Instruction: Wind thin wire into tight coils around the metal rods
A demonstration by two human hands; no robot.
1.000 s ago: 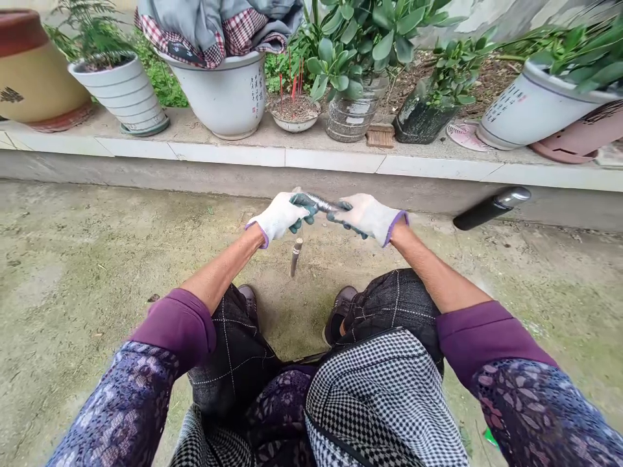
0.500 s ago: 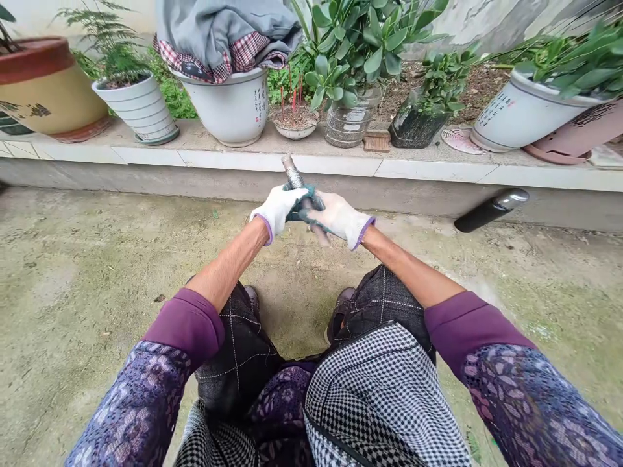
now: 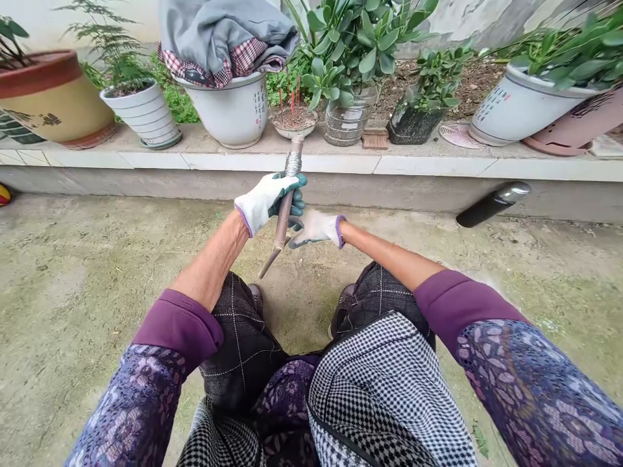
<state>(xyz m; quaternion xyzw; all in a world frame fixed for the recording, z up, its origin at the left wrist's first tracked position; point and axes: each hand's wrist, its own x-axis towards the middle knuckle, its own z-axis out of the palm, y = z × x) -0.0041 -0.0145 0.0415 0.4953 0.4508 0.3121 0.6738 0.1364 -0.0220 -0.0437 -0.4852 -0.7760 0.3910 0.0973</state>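
Note:
My left hand (image 3: 272, 194), in a white glove with a green coated palm, is wrapped around a wooden stick (image 3: 283, 224). Silvery wire (image 3: 293, 163) is wound in a coil near the stick's upper end, just above that hand. Lower down, the stick has a thinner forked end that points toward me. My right hand (image 3: 314, 228), gloved alike and slightly blurred, is just right of the stick's lower part. Its thumb and fingers are apart with nothing held between them; whether a fingertip touches the stick I cannot tell.
Along the low tiled ledge (image 3: 341, 163) stand several potted plants and a white pot (image 3: 226, 113) topped with grey cloth (image 3: 219, 39). A small bowl (image 3: 293, 126) holds red sticks. A black flask (image 3: 491, 204) leans against the ledge at right. Concrete ground (image 3: 121, 272) lies below.
My right hand has come off the stick's wired part and moved down toward its lower end. My left hand has shifted slightly left, and the stick has swung more upright, showing its forked end.

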